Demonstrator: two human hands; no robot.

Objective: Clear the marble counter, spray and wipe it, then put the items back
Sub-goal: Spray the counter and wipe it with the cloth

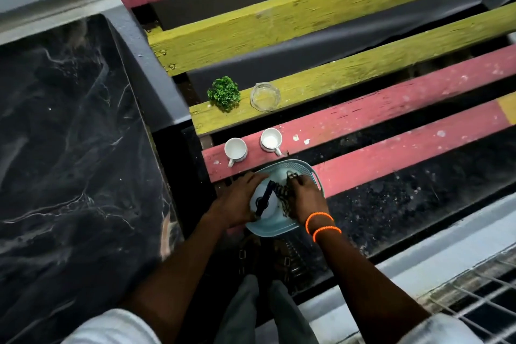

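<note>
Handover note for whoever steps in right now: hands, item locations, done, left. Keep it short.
Left hand: on the white spray bottle lying in the pale tray; grip unclear.
Right hand: on the checked cloth in the same tray; grip unclear.
Tray sits low beside the slats. Two white cups on the red slat, small plant and glass dish on the yellow slat.
Done: marble counter holds no items.
Left: can't tell whether it has been sprayed or wiped; items still to go back.
</note>
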